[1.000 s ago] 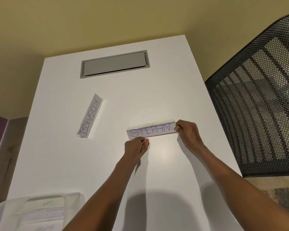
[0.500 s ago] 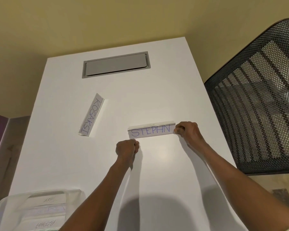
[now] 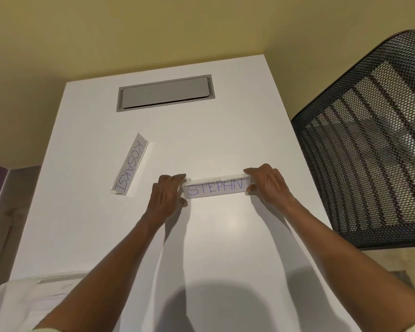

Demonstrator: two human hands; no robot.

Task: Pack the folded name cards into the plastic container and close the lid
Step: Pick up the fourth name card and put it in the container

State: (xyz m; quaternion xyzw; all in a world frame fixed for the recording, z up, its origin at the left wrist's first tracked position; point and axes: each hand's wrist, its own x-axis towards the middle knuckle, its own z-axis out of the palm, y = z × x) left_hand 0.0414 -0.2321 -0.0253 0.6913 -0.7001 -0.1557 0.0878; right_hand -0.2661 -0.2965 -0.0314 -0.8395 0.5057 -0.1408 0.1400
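A folded white name card reading STEPHN (image 3: pixel 217 188) stands on the white table (image 3: pixel 225 248) in the middle. My left hand (image 3: pixel 167 194) grips its left end and my right hand (image 3: pixel 267 184) grips its right end. A second folded card reading KOSAKSI (image 3: pixel 130 165) lies at an angle to the left, apart from both hands. The clear plastic container (image 3: pixel 17 305) sits at the near left corner with several cards inside; my left forearm hides part of it.
A grey cable-hatch flap (image 3: pixel 164 93) is set into the far part of the table. A black mesh chair back (image 3: pixel 369 152) stands close by the table's right edge. A yellow wall lies behind.
My left hand has moved up from below the STEPHN card and now holds its left end. My right hand has stayed at the right end.
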